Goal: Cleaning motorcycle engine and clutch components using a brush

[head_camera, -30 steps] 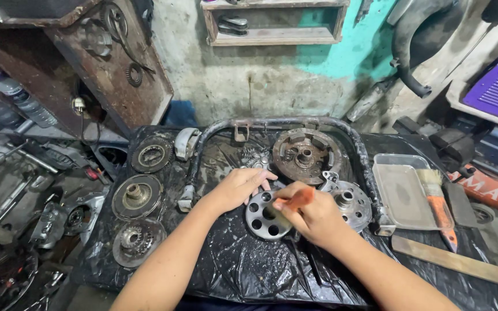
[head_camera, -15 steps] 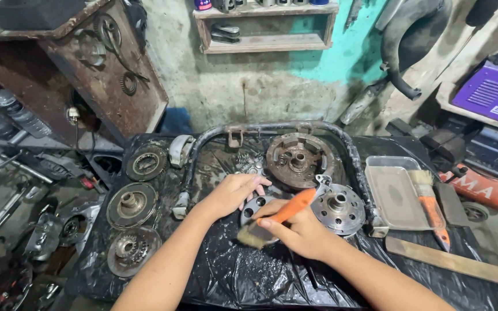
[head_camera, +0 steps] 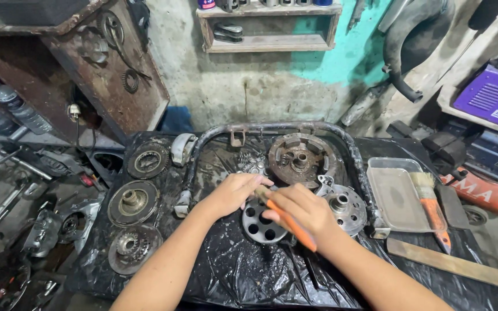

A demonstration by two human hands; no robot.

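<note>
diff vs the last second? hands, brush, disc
The right hand swung the orange-handled brush: bristles went from up by the left hand out to the lower left, then back up. The left hand stayed on the perforated metal disc; the tray and its brush did not move.

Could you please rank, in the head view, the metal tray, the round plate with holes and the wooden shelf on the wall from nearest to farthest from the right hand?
From the right hand:
1. Round plate with holes, directly under it, just to its left.
2. Metal tray, off to its right on the black sheet.
3. Wooden shelf, up on the back wall.
</note>
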